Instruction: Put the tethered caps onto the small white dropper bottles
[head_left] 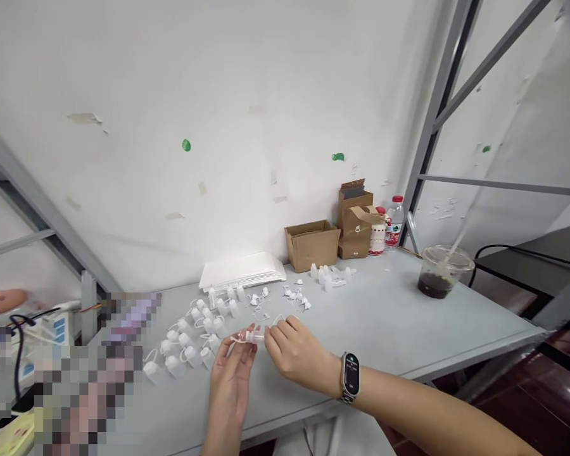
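A small translucent plastic bottle (257,337) is held sideways between my two hands above the grey table. My left hand (232,373) pinches its left end, where a thin white strap loops. The fingers of my right hand (297,351) are closed around the other end and hide it. To the left of my hands stand several small white bottles (187,354) with looped cap straps, loosely in rows. Beyond my hands lie several loose white caps (296,295). Farther back is a group of small clear bottles (330,278), some lying down.
On the grey table (370,323), a stack of white sheets (242,271), a cardboard box (312,246), a brown paper bag (356,231) and a red-capped bottle (395,221) line the wall. A cup of dark drink (437,278) with a straw stands right. Metal frame posts (420,152) flank the table.
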Motion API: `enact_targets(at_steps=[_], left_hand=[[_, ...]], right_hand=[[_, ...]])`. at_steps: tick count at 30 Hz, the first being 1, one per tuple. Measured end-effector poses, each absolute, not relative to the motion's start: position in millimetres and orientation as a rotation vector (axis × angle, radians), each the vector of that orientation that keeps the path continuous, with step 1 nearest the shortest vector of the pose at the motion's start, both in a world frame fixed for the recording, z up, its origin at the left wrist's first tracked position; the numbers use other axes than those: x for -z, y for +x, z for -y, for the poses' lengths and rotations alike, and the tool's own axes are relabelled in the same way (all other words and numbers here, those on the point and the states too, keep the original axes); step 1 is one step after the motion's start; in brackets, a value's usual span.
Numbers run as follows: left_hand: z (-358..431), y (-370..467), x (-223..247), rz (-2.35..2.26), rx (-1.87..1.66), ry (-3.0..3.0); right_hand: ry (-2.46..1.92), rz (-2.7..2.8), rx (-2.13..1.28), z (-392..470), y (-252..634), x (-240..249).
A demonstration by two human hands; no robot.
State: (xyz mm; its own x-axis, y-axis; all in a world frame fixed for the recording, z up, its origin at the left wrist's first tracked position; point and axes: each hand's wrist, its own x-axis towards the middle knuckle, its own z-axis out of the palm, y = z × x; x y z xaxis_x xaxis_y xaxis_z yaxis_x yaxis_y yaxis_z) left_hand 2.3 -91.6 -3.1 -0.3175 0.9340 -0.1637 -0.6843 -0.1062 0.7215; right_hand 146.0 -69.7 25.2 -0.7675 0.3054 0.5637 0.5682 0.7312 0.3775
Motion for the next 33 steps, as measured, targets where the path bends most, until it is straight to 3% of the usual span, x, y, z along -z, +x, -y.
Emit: enact_targets(at_steps=[7,10,12,16,19,25,33], left_hand=[[93,-3,2,-0.900,-1.729,0.430],[96,-3,1,-0.940,-1.732,0.458],[97,-1,1,-0.957,-1.707,0.501],[96,5,3,-0.992,-1.597,0.647],[95,10,7,-1.062,-1.550,0.737],[96,25,12,-1.107,-1.576,0.754],[96,27,8,-1.108,-1.524,0.739]], right_hand=[[-0.659,2.459,0.725,71,144,-31],[-0.744,2.479,0.487,75,146,-28],[-0.884,2.383,0.094,79,147,-21],[-1.021,1.789,-1.062,86,146,4],[-0.899,1.322,-1.495,87,142,23],[-0.825,1.079,-1.653,90,140,39],[-0.883,1.085,-1.482,93,138,47]])
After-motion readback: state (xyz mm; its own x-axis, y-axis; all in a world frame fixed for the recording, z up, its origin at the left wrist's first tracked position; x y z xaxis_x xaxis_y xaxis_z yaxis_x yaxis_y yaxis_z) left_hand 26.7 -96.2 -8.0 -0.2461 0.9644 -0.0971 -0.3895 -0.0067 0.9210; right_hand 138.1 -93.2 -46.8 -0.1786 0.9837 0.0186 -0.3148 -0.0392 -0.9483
